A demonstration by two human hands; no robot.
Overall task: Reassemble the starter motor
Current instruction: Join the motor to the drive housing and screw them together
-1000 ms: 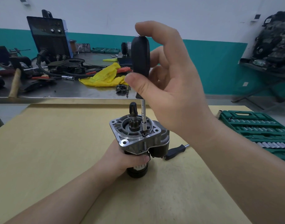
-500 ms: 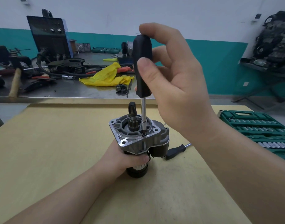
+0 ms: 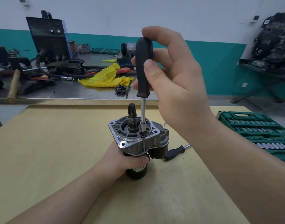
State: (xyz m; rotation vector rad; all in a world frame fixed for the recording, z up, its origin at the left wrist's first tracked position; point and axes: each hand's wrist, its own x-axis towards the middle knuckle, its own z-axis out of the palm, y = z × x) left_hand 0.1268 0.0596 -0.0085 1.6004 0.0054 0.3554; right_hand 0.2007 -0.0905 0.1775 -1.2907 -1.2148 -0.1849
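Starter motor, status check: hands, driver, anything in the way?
Left hand grips starter motor, upright on table. Right hand pinches screwdriver, bit seated in housing screw. Spare driver lies beside, apart.

Bare wooden table (image 3: 49, 151) left of starter motor (image 3: 138, 139); socket set (image 3: 259, 131) right.

One grey-and-black metal starter motor (image 3: 137, 139), two black-handled screwdrivers (image 3: 144, 70) (image 3: 175, 153), one green plastic socket case (image 3: 258, 128), one crumpled yellow cloth (image 3: 106, 77), two hands (image 3: 175, 81) (image 3: 122, 159).
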